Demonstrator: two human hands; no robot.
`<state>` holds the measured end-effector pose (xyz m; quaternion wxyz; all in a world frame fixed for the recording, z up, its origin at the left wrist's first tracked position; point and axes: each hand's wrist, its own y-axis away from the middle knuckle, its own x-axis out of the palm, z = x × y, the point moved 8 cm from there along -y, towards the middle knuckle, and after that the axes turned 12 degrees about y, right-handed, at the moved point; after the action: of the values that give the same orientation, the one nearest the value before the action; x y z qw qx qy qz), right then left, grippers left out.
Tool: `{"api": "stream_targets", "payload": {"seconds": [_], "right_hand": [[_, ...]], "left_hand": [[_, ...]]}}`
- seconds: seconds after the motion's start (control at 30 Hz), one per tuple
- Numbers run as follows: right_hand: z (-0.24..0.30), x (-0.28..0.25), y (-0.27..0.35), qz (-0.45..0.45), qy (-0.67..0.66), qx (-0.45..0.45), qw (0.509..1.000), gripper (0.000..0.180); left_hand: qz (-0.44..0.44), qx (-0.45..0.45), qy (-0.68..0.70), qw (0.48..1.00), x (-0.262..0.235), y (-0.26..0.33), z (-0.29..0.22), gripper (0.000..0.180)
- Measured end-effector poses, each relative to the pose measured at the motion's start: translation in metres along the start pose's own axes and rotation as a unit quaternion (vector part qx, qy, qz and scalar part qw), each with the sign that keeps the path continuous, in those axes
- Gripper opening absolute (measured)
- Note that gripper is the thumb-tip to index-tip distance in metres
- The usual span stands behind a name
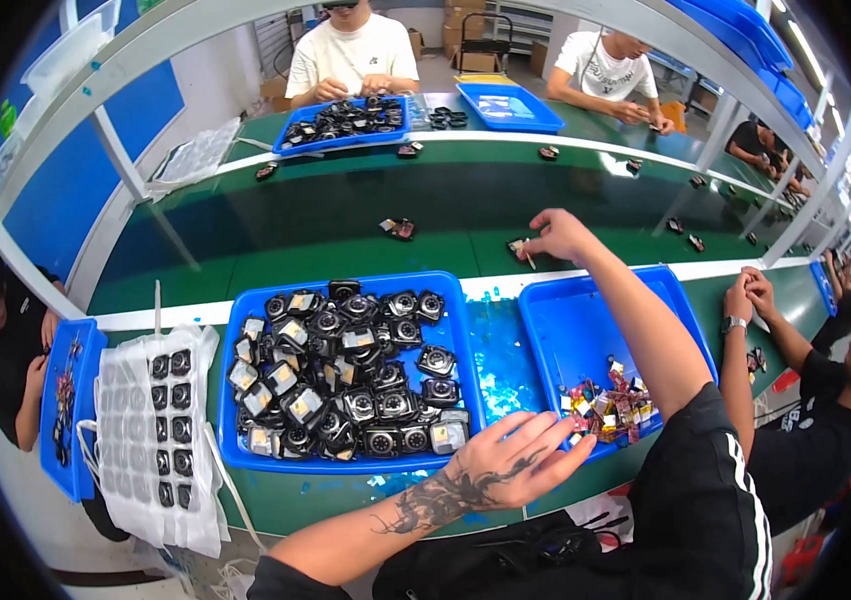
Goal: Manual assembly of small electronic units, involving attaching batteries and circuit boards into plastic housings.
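One small dark part lies on the green belt at the far side, at the fingertips of the right hand; whether that grip has closed on it, I cannot tell. Nearer, the left hand extends loose fingers beside small coloured pieces in the right blue tray, its grip equally unclear. On the worktop to the left, a larger blue tray holds many black housings.

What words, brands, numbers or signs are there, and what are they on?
Nothing reads clearly enough to quote.
Left white shirt: tiny dark mark, too small to read.
Right white shirt: dark lettering, too blurred.
Black parts, yellow-red parts: any markings too small.
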<state>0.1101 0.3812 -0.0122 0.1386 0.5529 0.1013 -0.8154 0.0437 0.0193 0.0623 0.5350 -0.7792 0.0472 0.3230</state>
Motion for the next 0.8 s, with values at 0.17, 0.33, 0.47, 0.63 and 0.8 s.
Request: {"api": "stream_targets", "payload": {"seconds": [0.17, 0.33, 0.47, 0.63, 0.8], "right_hand": [[0.138, -0.023, 0.070, -0.135, -0.010, -0.266, 0.954, 0.028], [0.201, 0.050, 0.122, -0.035, 0.134, -0.342, 0.930, 0.034], [0.180, 0.042, 0.108, -0.043, 0.077, -0.316, 0.945, 0.022], [0.168, -0.041, 0.145, 0.082, -0.167, -0.336, 0.923, 0.022], [0.168, -0.045, 0.190, 0.197, -0.103, -0.405, 0.887, 0.030]], "left_hand": [[-0.006, -0.027, 0.029, 0.999, 0.001, 0.003, 0.012, 0.035], [-0.132, -0.127, 0.079, 0.980, -0.015, 0.014, 0.023, 0.047], [-0.329, -0.330, 0.265, 0.844, -0.020, 0.041, 0.063, 0.037], [-0.382, -0.460, 0.418, 0.683, -0.012, 0.051, 0.105, 0.034], [-0.236, -0.465, 0.642, 0.562, 0.014, 0.039, 0.097, 0.049]]}}
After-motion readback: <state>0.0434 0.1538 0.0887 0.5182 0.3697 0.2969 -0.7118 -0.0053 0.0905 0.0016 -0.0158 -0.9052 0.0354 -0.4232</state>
